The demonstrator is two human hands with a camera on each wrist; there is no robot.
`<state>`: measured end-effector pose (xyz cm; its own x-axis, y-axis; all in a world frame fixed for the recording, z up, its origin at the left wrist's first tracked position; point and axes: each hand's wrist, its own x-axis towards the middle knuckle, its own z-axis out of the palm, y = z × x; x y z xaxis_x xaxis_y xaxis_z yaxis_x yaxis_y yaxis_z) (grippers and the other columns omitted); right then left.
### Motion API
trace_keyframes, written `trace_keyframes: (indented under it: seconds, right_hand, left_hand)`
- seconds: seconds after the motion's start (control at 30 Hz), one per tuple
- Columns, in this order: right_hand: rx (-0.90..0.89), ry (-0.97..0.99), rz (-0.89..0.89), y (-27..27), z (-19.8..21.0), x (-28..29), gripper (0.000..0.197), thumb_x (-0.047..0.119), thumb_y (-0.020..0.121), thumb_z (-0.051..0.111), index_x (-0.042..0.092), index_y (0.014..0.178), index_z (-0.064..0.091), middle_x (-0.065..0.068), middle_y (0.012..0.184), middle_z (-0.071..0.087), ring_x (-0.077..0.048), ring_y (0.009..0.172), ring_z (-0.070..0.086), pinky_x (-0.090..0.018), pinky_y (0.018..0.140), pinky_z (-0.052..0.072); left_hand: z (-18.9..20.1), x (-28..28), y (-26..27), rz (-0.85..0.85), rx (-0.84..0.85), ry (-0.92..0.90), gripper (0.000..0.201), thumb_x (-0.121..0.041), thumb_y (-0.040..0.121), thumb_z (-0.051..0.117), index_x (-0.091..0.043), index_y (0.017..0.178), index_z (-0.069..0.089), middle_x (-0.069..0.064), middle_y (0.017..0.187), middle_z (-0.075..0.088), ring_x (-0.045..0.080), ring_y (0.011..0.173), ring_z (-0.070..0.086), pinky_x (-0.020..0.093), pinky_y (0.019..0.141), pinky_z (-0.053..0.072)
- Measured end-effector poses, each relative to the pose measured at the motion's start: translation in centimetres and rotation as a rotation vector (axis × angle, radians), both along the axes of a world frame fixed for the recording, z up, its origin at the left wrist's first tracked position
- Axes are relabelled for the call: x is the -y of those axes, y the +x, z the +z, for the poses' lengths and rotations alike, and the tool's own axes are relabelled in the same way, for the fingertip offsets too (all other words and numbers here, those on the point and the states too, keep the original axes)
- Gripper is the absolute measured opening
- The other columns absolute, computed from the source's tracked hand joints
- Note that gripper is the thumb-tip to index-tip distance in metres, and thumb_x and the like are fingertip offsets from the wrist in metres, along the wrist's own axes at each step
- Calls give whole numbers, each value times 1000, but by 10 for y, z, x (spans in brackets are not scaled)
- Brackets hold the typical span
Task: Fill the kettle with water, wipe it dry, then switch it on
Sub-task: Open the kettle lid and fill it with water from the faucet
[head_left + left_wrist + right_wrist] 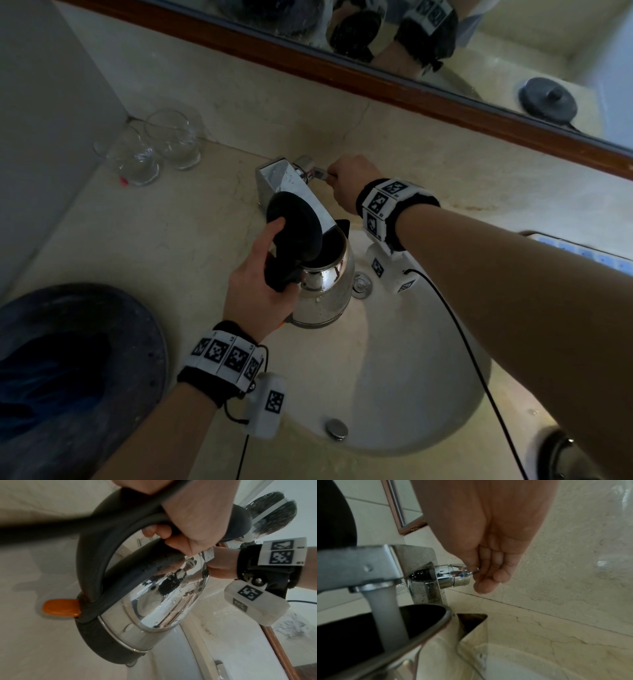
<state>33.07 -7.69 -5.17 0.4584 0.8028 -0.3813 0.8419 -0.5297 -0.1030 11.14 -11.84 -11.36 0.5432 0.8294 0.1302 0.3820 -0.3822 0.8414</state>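
one kettle [323, 291], two glasses [156, 150], one tap [291, 192]

A pale marble counter [164, 246] holds an inset white basin [411, 394]. 2 clear glasses [154, 150] stand together in its far left corner. A chrome tap [284, 185] rises behind the basin. A dark round tray [102, 308] sits near left.

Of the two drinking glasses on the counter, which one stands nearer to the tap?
The right glass, beside the wall; the other glass stands further left.
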Motion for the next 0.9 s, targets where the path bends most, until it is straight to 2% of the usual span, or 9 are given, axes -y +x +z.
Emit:
trace_keyframes:
  seconds: [0.17,0.23,0.3,0.4,0.57,0.67,0.73,0.83,0.9]
  right_hand:
    - [2,10,-2,0,-1,1,24,14,98,48,5,112,66,-9,87,53,-23,79,50,-25,69,37]
    - [2,9,-1,0,-1,0,24,14,98,48,5,111,66,-9,87,54,-23,78,51,-26,69,37]
    - [10,7,2,0,-1,0,24,14,98,49,5,111,66,-9,87,54,-23,79,51,-26,69,38]
    - [15,7,7,0,0,1,24,15,98,48,5,111,66,-8,87,54,-23,79,51,-25,69,38]
    - [13,6,4,0,0,1,23,15,99,48,5,110,66,-8,86,54,-22,78,52,-25,68,38]
    - [1,4,-4,0,-1,1,23,15,99,47,4,108,65,-6,77,52,-22,78,51,-25,69,38]
    - [-6,13,-12,0,0,1,23,15,99,47,4,107,66,-5,73,50,-22,77,51,-25,68,37]
    - [2,14,-4,0,0,1,23,15,99,48,4,109,66,-8,84,54,-23,77,52,-25,68,38]
    - [10,11,5,0,-1,1,24,15,99,47,4,110,65,-9,86,54,-23,78,52,-25,69,38]
  left_hand:
    - [-2,0,0,-1,7,1,90,-2,66,74,-45,131,28,-21,71,51,5,59,59,2,56,44]
    - [-2,0,0,-1,13,-2,90,-2,66,74,-46,130,29,-23,72,50,7,65,60,1,57,43]
    - [-3,0,-1,-3,14,-1,90,-3,66,75,-47,130,29,-25,73,49,4,71,60,1,57,43]
    - [-3,0,-1,-4,13,-9,91,-4,66,75,-48,130,28,-23,73,50,0,72,60,1,58,43]
    - [-2,1,-1,-2,0,-12,92,-4,66,75,-50,129,25,-21,71,51,5,64,60,4,57,45]
    - [-3,0,-1,-6,2,-21,92,-5,66,76,-49,130,27,-22,73,51,-3,72,59,1,58,43]
    - [-2,0,-1,-8,1,-26,91,-3,66,75,-46,131,29,-22,73,50,-8,70,57,-1,57,41]
    - [-2,0,-2,-9,-5,-31,91,-3,66,75,-46,131,28,-24,75,50,-8,68,57,-1,57,40]
    - [-2,0,-3,-11,-4,-30,91,-3,66,74,-46,132,28,-24,76,50,-7,67,57,-1,57,41]
